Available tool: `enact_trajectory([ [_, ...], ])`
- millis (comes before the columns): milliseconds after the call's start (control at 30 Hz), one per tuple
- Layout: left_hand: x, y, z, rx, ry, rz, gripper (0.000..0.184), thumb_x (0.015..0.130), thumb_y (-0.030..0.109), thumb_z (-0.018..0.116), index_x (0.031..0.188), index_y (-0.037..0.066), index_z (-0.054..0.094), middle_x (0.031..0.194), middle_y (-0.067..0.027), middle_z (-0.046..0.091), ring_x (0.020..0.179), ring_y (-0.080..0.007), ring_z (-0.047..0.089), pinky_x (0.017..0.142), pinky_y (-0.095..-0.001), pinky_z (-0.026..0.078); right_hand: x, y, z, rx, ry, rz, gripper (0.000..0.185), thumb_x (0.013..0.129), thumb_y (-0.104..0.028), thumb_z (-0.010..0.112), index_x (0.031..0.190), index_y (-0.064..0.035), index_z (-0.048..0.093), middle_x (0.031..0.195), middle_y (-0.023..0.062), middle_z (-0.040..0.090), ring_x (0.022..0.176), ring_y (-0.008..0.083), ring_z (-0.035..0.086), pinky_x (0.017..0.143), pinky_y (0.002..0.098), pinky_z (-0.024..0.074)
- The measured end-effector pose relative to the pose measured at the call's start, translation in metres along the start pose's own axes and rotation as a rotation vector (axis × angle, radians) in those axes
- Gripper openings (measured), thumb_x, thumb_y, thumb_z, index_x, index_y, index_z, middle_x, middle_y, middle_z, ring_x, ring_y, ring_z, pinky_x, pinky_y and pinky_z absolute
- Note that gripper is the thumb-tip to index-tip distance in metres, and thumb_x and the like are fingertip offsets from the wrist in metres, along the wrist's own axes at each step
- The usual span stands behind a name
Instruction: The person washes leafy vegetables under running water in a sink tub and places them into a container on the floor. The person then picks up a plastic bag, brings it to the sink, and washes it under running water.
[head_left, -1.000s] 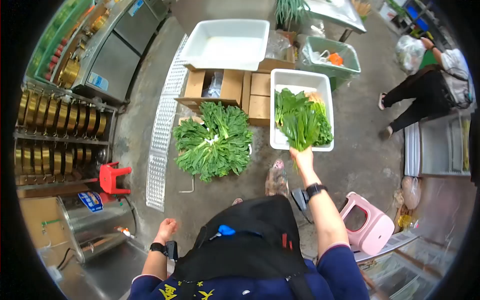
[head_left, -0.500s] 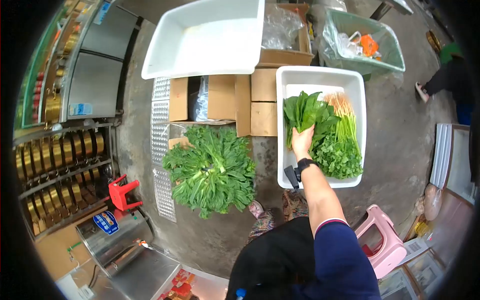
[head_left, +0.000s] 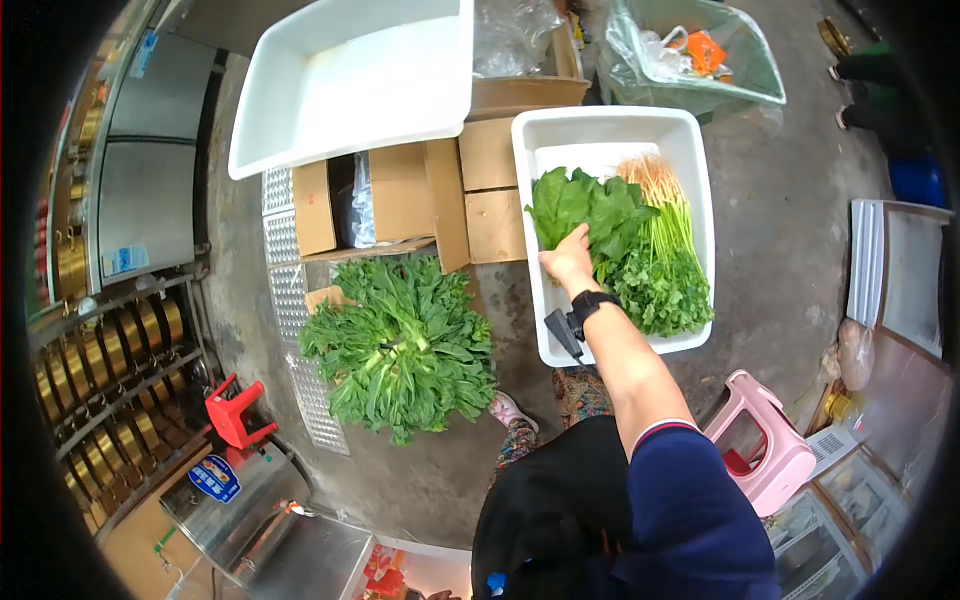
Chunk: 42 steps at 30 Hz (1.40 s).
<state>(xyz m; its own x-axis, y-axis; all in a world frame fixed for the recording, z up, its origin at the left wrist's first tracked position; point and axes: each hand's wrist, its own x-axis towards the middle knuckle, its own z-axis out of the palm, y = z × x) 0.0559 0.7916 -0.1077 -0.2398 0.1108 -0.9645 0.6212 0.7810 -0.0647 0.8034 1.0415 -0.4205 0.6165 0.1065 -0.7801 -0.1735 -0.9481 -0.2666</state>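
My right hand (head_left: 568, 258), with a black strap on its wrist, reaches into a white tub (head_left: 611, 114). It is closed around the base of broad-leaved greens (head_left: 590, 208), with some fingers hidden by the leaves. These leaves spread toward the tub's far left. Next to them lies a coriander bunch (head_left: 660, 298), its pale roots pointing away from me and its leaves toward me. A large round heap of leafy greens (head_left: 400, 350) stands to the left of the tub. My left hand is not in view.
A second white tub (head_left: 370, 100) rests at the far left beside cardboard boxes (head_left: 405, 195). Behind stands a green lined bin (head_left: 690, 95). A pink stool (head_left: 775, 455) is at right, a red stool (head_left: 238, 412) at left. Another person's legs (head_left: 870, 95) show far right.
My right hand has shifted toward the left side of the tub, and the broad leaves now fan out more to the left. The whole view has shifted slightly.
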Motion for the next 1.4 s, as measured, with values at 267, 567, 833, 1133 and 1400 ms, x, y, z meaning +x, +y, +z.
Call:
enact_trajectory([
  [267, -0.037, 0.169, 0.031, 0.114, 0.02, 0.232, 0.045, 0.073, 0.015, 0.063, 0.115, 0.006, 0.05, 0.094, -0.0147, 0.057, 0.085, -0.0268, 0.056, 0.075, -0.0372, 0.047, -0.075, 0.068, 0.01, 0.132, 0.097, -0.337, 0.068, 0.072, -0.03, 0.064, 0.127, -0.0021, 0.034, 0.134, 0.023, 0.027, 0.123, 0.0337, 0.03, 0.096, 0.0451, 0.033],
  [567, -0.017, 0.127, 0.017, 0.087, -0.138, 0.096, 0.04, 0.086, 0.019, 0.053, 0.124, 0.009, 0.043, 0.107, -0.013, 0.053, 0.096, -0.0227, 0.054, 0.079, -0.0353, 0.047, 0.009, 0.021, 0.004, -0.148, 0.56, -0.45, 0.086, 0.072, -0.048, 0.06, 0.136, -0.0062, 0.02, 0.14, 0.0228, 0.015, 0.129, 0.0353, 0.016, 0.104, 0.0489, 0.0167],
  [833, -0.029, 0.125, 0.054, -0.229, -0.031, -0.228, 0.042, 0.09, 0.028, 0.047, 0.125, 0.005, 0.039, 0.111, -0.0123, 0.051, 0.099, -0.0215, 0.054, 0.083, -0.0343, 0.047, 0.074, 0.027, 0.038, -0.193, 0.47, -0.297, 0.066, 0.082, -0.043, 0.051, 0.137, -0.0218, 0.022, 0.145, 0.0139, 0.005, 0.133, 0.0307, 0.006, 0.103, 0.0555, 0.0077],
  [1133, -0.021, 0.108, 0.034, -0.207, -0.044, -0.09, 0.041, 0.091, 0.027, 0.045, 0.125, 0.007, 0.039, 0.112, -0.0111, 0.051, 0.1, -0.0207, 0.054, 0.085, -0.034, 0.045, 0.06, 0.001, 0.007, -0.137, 0.284, -0.205, 0.074, 0.072, -0.037, 0.063, 0.134, -0.0195, 0.027, 0.143, 0.0167, 0.01, 0.132, 0.0324, 0.01, 0.101, 0.0595, 0.0096],
  [1400, 0.004, 0.16, -0.036, 0.048, -0.184, 0.201, 0.038, 0.089, 0.03, 0.048, 0.12, 0.011, 0.037, 0.114, -0.0103, 0.047, 0.103, -0.023, 0.048, 0.085, -0.0375, 0.041, -0.041, 0.02, -0.065, 0.08, 0.187, -0.456, 0.062, 0.07, -0.025, 0.065, 0.125, -0.0109, 0.04, 0.137, 0.0175, 0.028, 0.121, 0.0356, 0.034, 0.095, 0.0436, 0.0363],
])
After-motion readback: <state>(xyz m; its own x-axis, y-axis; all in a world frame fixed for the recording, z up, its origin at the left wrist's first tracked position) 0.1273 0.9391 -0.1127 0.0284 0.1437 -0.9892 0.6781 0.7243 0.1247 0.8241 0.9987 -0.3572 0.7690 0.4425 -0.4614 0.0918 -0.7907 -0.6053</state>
